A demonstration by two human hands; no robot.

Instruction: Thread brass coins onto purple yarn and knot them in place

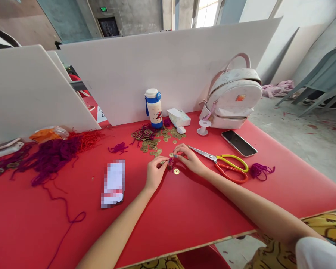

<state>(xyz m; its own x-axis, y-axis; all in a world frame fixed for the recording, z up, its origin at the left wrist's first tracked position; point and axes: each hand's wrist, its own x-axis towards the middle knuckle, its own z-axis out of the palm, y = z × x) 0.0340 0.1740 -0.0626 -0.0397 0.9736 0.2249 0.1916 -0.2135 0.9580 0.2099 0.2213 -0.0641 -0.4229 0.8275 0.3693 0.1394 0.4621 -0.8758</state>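
Observation:
Both my hands meet over the red table (pixel 184 209), just in front of a scatter of brass coins (pixel 156 140). My left hand (pixel 154 172) pinches a short purple cord (pixel 170 163) with its fingertips. My right hand (pixel 189 158) pinches the same cord from the other side, fingers curled together. One loose brass coin (pixel 176 171) lies on the table right below the two hands. A small bundle of coins tied with purple cord (pixel 142 133) lies behind the scatter.
Yellow and red handled scissors (pixel 226 164) lie right of my right hand, with a phone (pixel 239 143), a purple yarn tuft (pixel 259 170), an empty spool (pixel 203 127) and a white backpack (pixel 232 99). A bottle (pixel 154 108) and tissues (pixel 178 117) stand behind. Purple and red yarn (pixel 50 155) lies left.

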